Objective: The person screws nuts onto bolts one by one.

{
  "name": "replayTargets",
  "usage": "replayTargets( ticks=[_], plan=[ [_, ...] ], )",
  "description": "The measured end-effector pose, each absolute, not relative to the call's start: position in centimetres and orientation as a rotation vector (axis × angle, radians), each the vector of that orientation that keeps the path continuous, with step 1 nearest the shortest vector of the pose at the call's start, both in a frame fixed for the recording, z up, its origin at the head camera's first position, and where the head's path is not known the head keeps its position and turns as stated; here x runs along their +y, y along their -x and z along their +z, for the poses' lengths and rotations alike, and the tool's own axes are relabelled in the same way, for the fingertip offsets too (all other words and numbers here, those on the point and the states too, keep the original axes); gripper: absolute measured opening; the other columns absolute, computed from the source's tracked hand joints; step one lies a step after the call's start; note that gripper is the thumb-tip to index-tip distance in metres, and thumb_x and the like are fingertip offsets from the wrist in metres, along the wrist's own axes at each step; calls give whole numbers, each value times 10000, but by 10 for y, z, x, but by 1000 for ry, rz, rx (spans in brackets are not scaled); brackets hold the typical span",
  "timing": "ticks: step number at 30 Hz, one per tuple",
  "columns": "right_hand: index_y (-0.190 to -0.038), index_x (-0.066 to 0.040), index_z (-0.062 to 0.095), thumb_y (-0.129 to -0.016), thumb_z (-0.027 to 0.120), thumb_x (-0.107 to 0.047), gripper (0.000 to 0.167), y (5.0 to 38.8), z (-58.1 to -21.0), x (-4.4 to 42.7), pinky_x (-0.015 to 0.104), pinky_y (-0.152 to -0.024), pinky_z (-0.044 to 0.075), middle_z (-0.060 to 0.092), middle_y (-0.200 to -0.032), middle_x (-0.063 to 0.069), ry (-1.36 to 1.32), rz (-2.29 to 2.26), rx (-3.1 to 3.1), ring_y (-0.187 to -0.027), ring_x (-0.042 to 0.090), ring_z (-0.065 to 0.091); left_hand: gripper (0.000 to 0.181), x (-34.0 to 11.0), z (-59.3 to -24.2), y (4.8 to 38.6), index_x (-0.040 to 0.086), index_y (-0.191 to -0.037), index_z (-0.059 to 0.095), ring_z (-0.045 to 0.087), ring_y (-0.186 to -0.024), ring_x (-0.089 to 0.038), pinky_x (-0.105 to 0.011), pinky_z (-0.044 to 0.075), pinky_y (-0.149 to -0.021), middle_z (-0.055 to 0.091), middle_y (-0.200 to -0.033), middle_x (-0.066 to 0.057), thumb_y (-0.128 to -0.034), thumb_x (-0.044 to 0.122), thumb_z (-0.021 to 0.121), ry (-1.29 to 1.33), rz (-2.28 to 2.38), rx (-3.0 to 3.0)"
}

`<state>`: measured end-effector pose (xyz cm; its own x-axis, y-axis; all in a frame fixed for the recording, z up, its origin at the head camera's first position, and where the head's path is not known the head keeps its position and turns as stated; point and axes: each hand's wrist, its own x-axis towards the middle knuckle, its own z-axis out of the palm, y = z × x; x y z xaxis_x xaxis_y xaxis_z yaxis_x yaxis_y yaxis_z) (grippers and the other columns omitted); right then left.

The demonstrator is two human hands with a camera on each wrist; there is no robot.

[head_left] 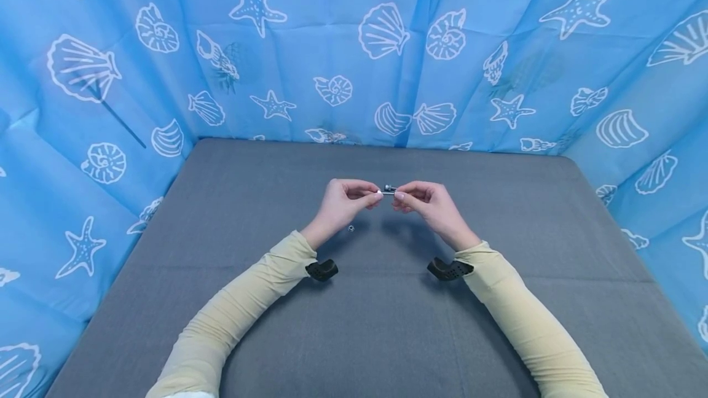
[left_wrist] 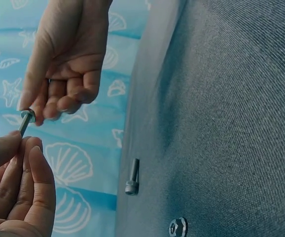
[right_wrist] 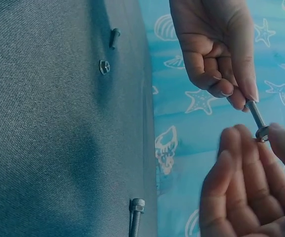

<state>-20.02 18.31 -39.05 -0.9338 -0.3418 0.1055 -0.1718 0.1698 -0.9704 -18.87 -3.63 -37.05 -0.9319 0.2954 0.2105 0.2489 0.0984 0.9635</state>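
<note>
My left hand (head_left: 344, 201) pinches a silver bolt (left_wrist: 25, 126) by its shaft, between thumb and fingers. At the bolt's other end sits a flange nut (right_wrist: 262, 132). My right hand (head_left: 428, 202) pinches this nut between thumb and forefinger, its other fingers loosely bent. The bolt spans the gap between both hands, held above the table. The bolt end inside my left fingertips is hidden. Below, a loose flange nut (head_left: 351, 228) lies near my left wrist. A second bolt (left_wrist: 132, 177) lies on the table; the right wrist view also has a bolt (right_wrist: 137, 215) at its bottom edge.
A grey cloth-covered table (head_left: 354, 324) spreads beneath both arms. Blue curtains (head_left: 332, 48) with white shells and starfish stand along its back and sides. Dark wrist-worn pieces (head_left: 322, 270) jut inward from both cuffs.
</note>
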Motion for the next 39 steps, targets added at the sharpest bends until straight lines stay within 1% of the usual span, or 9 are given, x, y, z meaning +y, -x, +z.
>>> replayTargets(
  ticks=[4, 9, 14, 16, 21, 24, 29, 36, 39],
  plan=[
    [-1147, 21, 616, -940, 639, -222, 320, 200, -391, 182, 437, -805, 566, 690, -982, 160, 488, -1853, 2279, -896, 243, 682, 211, -36, -384, 197, -92, -1001, 691, 696, -804, -267, -445, 582, -754, 709, -877, -187, -876, 78, 707, -567, 2010, 2304],
    [-1169, 81, 568, -921, 654, -110, 325, 200, -392, 181, 479, -842, 545, 679, -1019, 199, 517, -1928, 2207, -925, 258, 681, 207, -36, -400, 206, -18, -977, 721, 697, -796, -245, -461, 579, -756, 719, -861, -132, -862, 154, 733, -570, 2028, 2293],
    [-1095, 42, 626, -958, 612, -253, 325, 199, -392, 179, 473, -815, 554, 690, -983, 165, 453, -1824, 2268, -899, 247, 677, 178, -35, -402, 206, 30, -942, 734, 696, -765, -180, -437, 585, -743, 723, -834, -73, -851, 183, 746, -563, 2051, 2280],
    [-1131, 36, 610, -966, 598, -273, 350, 199, -392, 179, 480, -821, 551, 688, -992, 166, 449, -1804, 2268, -904, 249, 676, 178, -35, -403, 206, 26, -940, 732, 696, -761, -177, -439, 585, -740, 723, -829, -72, -851, 179, 747, -559, 2058, 2278],
    [-1175, 50, 565, -939, 636, -153, 320, 199, -393, 181, 495, -848, 539, 642, -1062, 280, 489, -1908, 2188, -931, 264, 676, 195, -35, -404, 207, 11, -955, 728, 697, -780, -219, -486, 573, -758, 721, -849, -114, -855, 179, 743, -568, 2059, 2268],
    [-1124, 30, 609, -939, 639, -175, 277, 199, -393, 181, 482, -847, 543, 654, -1043, 255, 477, -1889, 2197, -927, 259, 675, 204, -36, -396, 202, -21, -979, 716, 697, -802, -248, -469, 576, -760, 716, -879, -156, -868, 150, 728, -569, 2035, 2279],
    [-1119, 57, 613, -980, 569, -300, 386, 201, -391, 182, 426, -815, 562, 675, -1005, 183, 442, -1755, 2250, -923, 276, 666, 170, -36, -376, 189, -78, -981, 694, 697, -801, -262, -484, 571, -766, 709, -879, -187, -878, 57, 699, -551, 2013, 2298],
    [-1157, 104, 542, -933, 642, -124, 334, 199, -392, 183, 490, -856, 537, 657, -1036, 239, 484, -1911, 2171, -932, 262, 674, 174, -36, -376, 188, -74, -988, 695, 694, -809, -280, -475, 574, -759, 710, -875, -181, -883, 66, 696, -550, 2003, 2306],
    [-1104, 80, 590, -932, 646, -150, 292, 200, -391, 181, 492, -854, 537, 677, -998, 200, 469, -1894, 2214, -914, 261, 679, 179, -36, -375, 188, -68, -995, 696, 692, -817, -283, -468, 574, -763, 710, -883, -183, -887, 74, 692, -555, 1995, 2301]
  ],
)
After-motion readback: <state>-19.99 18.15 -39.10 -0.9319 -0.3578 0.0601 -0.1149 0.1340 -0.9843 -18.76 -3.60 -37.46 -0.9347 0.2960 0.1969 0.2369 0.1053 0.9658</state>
